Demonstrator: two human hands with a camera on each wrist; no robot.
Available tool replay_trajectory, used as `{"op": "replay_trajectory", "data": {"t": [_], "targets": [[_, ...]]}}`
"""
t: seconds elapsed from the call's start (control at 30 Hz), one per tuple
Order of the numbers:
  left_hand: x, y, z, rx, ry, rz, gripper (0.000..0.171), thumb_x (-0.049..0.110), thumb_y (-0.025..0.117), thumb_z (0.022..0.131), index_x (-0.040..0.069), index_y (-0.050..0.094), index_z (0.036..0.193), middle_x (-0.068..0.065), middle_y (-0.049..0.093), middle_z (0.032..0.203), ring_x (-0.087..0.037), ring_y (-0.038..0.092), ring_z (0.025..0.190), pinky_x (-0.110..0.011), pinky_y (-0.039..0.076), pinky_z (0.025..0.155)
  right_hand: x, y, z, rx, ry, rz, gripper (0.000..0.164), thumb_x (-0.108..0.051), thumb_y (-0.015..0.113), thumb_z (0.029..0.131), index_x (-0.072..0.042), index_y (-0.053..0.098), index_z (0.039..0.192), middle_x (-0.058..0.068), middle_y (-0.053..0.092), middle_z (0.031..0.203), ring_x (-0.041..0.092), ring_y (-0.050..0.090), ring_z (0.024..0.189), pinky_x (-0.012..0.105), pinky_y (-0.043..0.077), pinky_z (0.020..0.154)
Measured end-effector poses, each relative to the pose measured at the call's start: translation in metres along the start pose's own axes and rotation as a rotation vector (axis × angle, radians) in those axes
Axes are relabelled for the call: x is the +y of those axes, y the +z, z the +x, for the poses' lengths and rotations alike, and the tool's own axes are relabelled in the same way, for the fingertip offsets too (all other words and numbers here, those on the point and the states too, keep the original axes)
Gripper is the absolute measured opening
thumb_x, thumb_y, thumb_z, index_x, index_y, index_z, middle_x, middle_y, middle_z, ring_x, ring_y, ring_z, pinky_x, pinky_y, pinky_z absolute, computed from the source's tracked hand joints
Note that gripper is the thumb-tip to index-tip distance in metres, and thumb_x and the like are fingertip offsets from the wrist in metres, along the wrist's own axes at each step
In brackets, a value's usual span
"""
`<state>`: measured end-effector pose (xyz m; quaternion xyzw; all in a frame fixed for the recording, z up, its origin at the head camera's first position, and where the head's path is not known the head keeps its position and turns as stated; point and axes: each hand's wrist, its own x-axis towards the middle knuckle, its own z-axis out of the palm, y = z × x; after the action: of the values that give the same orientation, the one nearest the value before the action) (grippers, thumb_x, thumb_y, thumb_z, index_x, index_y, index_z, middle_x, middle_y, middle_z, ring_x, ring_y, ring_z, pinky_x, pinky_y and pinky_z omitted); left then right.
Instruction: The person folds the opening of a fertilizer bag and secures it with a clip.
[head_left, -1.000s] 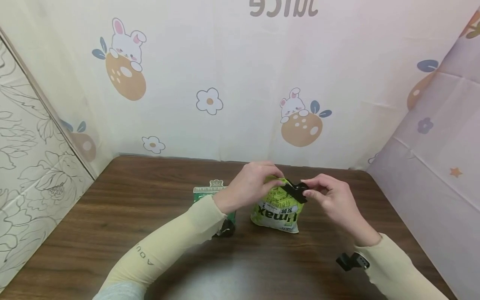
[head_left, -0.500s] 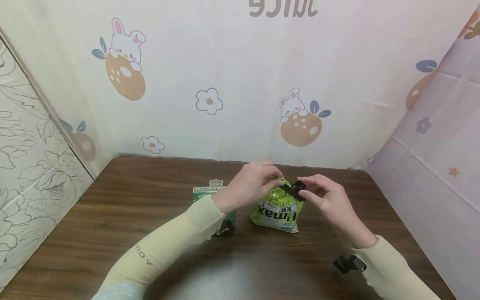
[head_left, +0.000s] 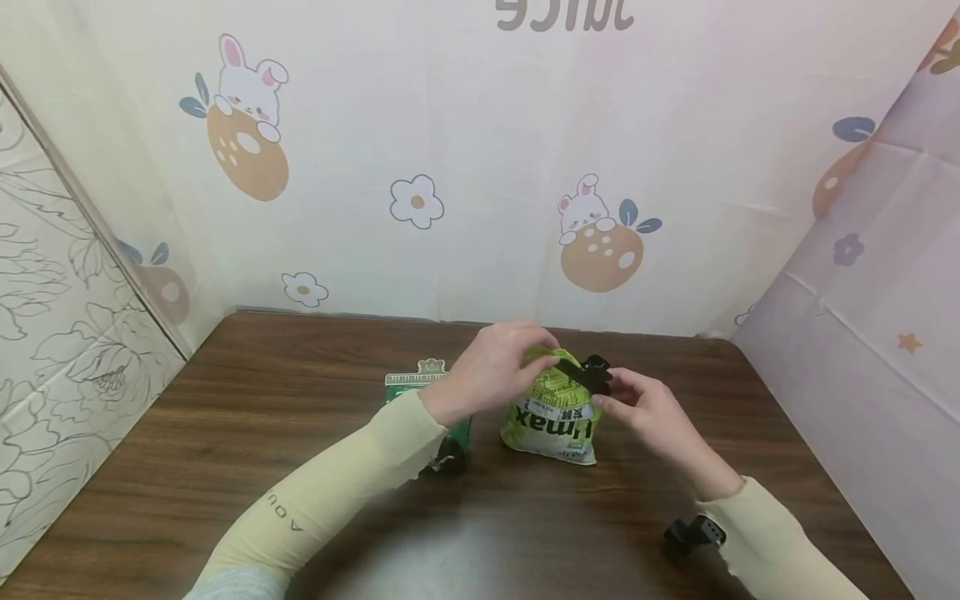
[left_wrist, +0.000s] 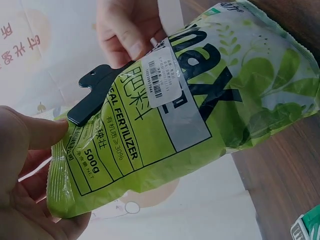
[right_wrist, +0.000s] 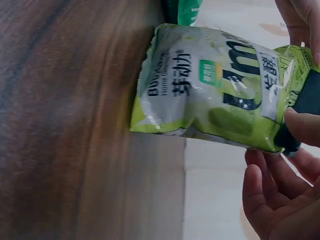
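Note:
A green and white fertilizer bag (head_left: pixel 551 429) stands on the table, its lettering upside down in the head view. Across its upper right corner lies a black bag clip (head_left: pixel 588 379), whose handle points up and right. My left hand (head_left: pixel 491 371) pinches the top edge of the bag; in the left wrist view its thumb lies by the end of the clip (left_wrist: pixel 92 102). With the thumb on the clip's lower end (right_wrist: pixel 307 100) and fingers behind, my right hand (right_wrist: pixel 287 195) holds the clip and bag edge. The palm hides part of the grip.
A darker green packet (head_left: pixel 461 433) with a pale top band stands left of the bag, partly behind the left sleeve. A small black object (head_left: pixel 448 454) is at its foot. Patterned curtains (head_left: pixel 487 250) rise behind the brown table (head_left: pixel 315 350).
My right hand has moved off the clip's handle, slightly down to its lower end. The clip has shifted a little left and up. The left hand has barely moved.

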<state>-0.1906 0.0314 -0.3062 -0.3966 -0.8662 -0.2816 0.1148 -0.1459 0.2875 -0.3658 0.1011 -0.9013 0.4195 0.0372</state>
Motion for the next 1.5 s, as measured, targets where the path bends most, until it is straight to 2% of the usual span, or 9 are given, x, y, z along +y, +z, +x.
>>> {"op": "replay_trajectory", "data": {"t": [0.13, 0.3, 0.47, 0.67, 0.8, 0.97, 1.3, 1.5], "targets": [[-0.003, 0.000, 0.000, 0.007, -0.014, 0.042, 0.022, 0.027, 0.067, 0.097, 0.016, 0.070, 0.116, 0.005, 0.069, 0.115, -0.010, 0.062, 0.107, -0.029, 0.048, 0.094, 0.008, 0.002, 0.000, -0.013, 0.021, 0.012, 0.028, -0.022, 0.069, 0.096, -0.006, 0.067, 0.118, 0.010, 0.069, 0.113, 0.028, 0.065, 0.105, 0.045, 0.050, 0.083], [-0.006, 0.001, 0.000, 0.009, -0.011, 0.063, 0.025, 0.024, 0.067, 0.096, 0.016, 0.068, 0.120, 0.004, 0.068, 0.121, -0.013, 0.059, 0.114, -0.031, 0.045, 0.099, 0.012, 0.005, 0.002, 0.010, 0.020, -0.008, 0.021, -0.018, 0.067, 0.097, -0.004, 0.067, 0.113, 0.012, 0.070, 0.109, 0.024, 0.063, 0.097, 0.041, 0.048, 0.079], [-0.008, 0.002, 0.000, 0.000, -0.033, 0.058, 0.028, 0.024, 0.067, 0.096, 0.017, 0.066, 0.124, 0.004, 0.066, 0.124, -0.014, 0.058, 0.117, -0.033, 0.045, 0.100, 0.013, 0.005, 0.005, 0.014, 0.038, -0.031, 0.026, -0.017, 0.066, 0.098, -0.003, 0.066, 0.119, 0.013, 0.070, 0.108, 0.025, 0.063, 0.093, 0.041, 0.048, 0.078], [-0.009, 0.004, 0.000, -0.104, -0.088, 0.069, 0.038, 0.029, 0.066, 0.097, 0.017, 0.060, 0.132, 0.002, 0.062, 0.130, -0.015, 0.057, 0.120, -0.036, 0.046, 0.100, 0.015, 0.006, 0.004, 0.012, 0.077, -0.051, 0.032, -0.017, 0.065, 0.098, -0.002, 0.063, 0.126, 0.014, 0.068, 0.108, 0.026, 0.061, 0.091, 0.039, 0.048, 0.074], [-0.008, 0.005, -0.001, -0.172, -0.118, 0.099, 0.044, 0.034, 0.065, 0.097, 0.017, 0.057, 0.137, 0.002, 0.062, 0.127, -0.014, 0.058, 0.114, -0.035, 0.050, 0.093, 0.018, 0.006, 0.004, 0.000, 0.085, -0.056, 0.033, -0.014, 0.065, 0.098, 0.000, 0.062, 0.128, 0.014, 0.066, 0.105, 0.026, 0.058, 0.088, 0.038, 0.047, 0.071], [-0.008, 0.007, -0.002, -0.215, -0.126, 0.119, 0.047, 0.036, 0.065, 0.097, 0.017, 0.056, 0.139, 0.002, 0.063, 0.125, -0.013, 0.059, 0.108, -0.035, 0.052, 0.086, 0.021, 0.007, 0.005, -0.035, 0.096, -0.062, 0.034, -0.011, 0.065, 0.097, 0.001, 0.061, 0.128, 0.011, 0.065, 0.100, 0.025, 0.059, 0.087, 0.037, 0.049, 0.071], [-0.014, 0.016, -0.006, -0.330, -0.129, 0.181, 0.059, 0.043, 0.060, 0.097, 0.015, 0.048, 0.148, -0.001, 0.060, 0.133, -0.017, 0.057, 0.118, -0.036, 0.050, 0.093, 0.030, 0.010, 0.003, -0.137, 0.150, -0.048, 0.035, -0.016, 0.064, 0.098, 0.000, 0.061, 0.129, 0.006, 0.068, 0.100, 0.022, 0.060, 0.088, 0.037, 0.048, 0.075], [-0.018, 0.018, -0.007, -0.365, -0.146, 0.189, 0.062, 0.046, 0.058, 0.098, 0.016, 0.044, 0.151, -0.002, 0.057, 0.139, -0.019, 0.055, 0.124, -0.038, 0.049, 0.096, 0.034, 0.013, 0.003, -0.150, 0.151, -0.031, 0.035, -0.013, 0.063, 0.098, 0.000, 0.060, 0.130, 0.007, 0.067, 0.099, 0.022, 0.061, 0.087, 0.038, 0.050, 0.073]]}}
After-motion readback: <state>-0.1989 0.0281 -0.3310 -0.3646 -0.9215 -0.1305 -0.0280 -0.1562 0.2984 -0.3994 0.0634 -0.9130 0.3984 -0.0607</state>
